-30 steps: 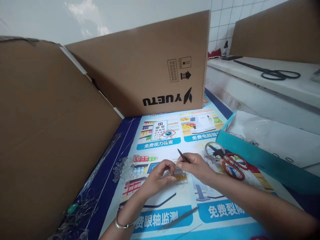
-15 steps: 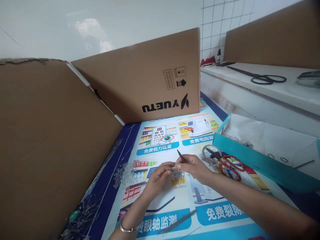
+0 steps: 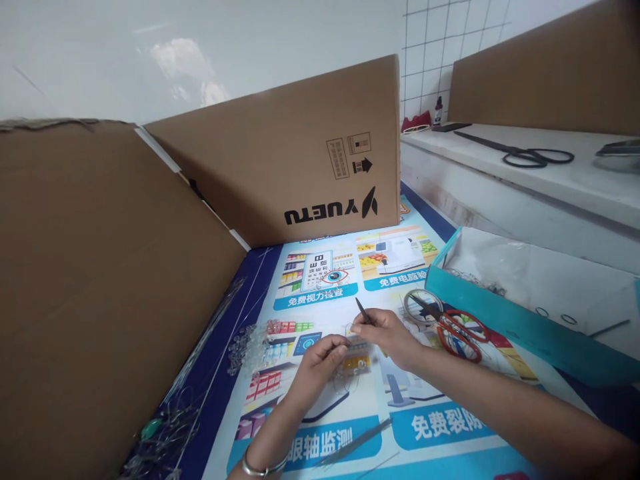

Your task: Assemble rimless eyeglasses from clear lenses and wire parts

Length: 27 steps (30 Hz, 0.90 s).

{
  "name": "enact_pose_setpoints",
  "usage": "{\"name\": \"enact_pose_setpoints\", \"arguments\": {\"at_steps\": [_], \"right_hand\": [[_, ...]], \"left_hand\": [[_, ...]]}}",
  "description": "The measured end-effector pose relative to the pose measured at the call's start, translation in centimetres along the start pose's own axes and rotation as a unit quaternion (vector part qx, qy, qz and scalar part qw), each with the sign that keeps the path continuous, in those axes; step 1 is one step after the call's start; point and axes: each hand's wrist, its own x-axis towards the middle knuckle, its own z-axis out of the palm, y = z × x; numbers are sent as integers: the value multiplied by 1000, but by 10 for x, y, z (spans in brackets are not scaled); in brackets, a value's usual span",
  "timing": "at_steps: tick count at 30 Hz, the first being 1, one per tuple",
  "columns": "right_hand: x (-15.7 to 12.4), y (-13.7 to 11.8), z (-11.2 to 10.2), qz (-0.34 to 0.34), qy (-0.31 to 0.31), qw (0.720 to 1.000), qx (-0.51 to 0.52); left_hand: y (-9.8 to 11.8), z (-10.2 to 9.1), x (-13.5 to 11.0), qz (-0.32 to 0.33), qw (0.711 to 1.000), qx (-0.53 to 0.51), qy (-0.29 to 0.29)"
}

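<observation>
My right hand [image 3: 384,333] is closed around a thin dark tool [image 3: 362,311] whose pointed end sticks up and to the left. My left hand [image 3: 320,363], with a metal bangle [image 3: 263,463] on its wrist, pinches a small clear bead piece [image 3: 353,363] on fine wire, just below the right hand. Both hands hover over a printed poster mat [image 3: 350,427]. A pile of clear beads [image 3: 247,343] lies to the left of my left hand.
Large cardboard boxes stand at the left [image 3: 100,287] and the back [image 3: 295,147]. Red-handled scissors [image 3: 455,327] and a tape ring [image 3: 420,303] lie right of my hands beside a teal box lid [image 3: 500,313]. Thin wires [image 3: 170,420] lie at the lower left. Black scissors [image 3: 530,157] rest on a white ledge.
My left hand has dropped slightly lower and toward me with the bead piece. The right hand holds the tool almost where it was. The camera tilted up between the first two frames.
</observation>
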Motion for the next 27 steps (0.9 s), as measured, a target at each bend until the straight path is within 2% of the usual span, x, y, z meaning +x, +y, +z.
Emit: {"name": "enact_pose_setpoints", "arguments": {"at_steps": [7, 16, 27], "right_hand": [[-2, 3, 2, 4, 20, 1000, 20], [0, 8, 2, 11, 25, 999, 21], [0, 10, 3, 5, -17, 999, 32]], "left_hand": [[-5, -1, -1, -42, 995, -93, -7], [-4, -1, 1, -60, 995, -77, -15], [-2, -2, 3, -63, 994, -73, -50]]}}
